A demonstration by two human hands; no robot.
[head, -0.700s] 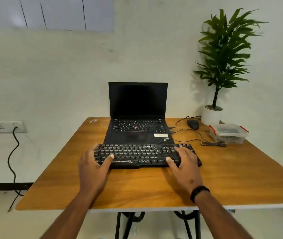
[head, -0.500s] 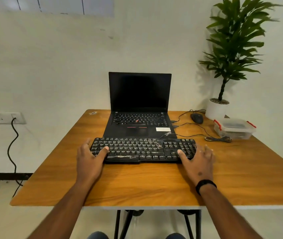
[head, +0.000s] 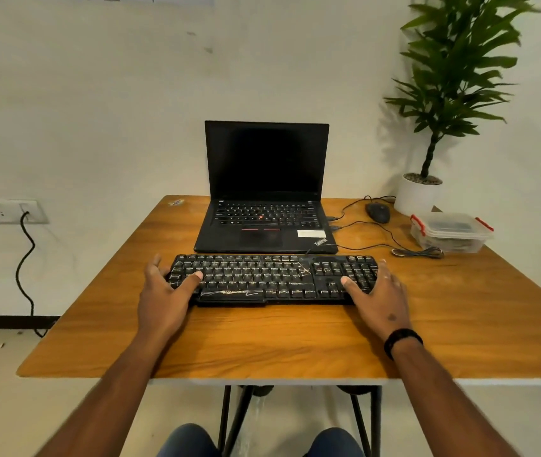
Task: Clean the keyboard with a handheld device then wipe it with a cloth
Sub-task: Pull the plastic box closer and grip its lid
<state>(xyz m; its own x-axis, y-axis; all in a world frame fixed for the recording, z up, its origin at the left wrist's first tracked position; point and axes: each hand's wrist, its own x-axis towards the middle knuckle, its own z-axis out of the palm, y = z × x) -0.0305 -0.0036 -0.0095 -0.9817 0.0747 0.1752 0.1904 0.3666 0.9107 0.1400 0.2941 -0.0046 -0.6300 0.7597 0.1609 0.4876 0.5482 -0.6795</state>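
the black keyboard [head: 272, 278] lies at frame centre on the wooden worktop [head: 460, 324], just in front of an open laptop [head: 266, 192]. left hand [head: 163, 301] grasps its left end, right hand [head: 381, 301] its right end, thumbs on the keys.

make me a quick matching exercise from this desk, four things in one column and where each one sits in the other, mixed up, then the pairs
Things
1. keyboard
2. laptop
3. mouse
4. clear box with red clips

Places
A. far right corner, just in front of the white plant pot
B. between the laptop and the plant pot, cable trailing
C. centre back of the table, lid open, screen dark
D. nearest the person, with the left hand and right hand at its two ends

Pairs: 1-D, 2-C, 3-B, 4-A
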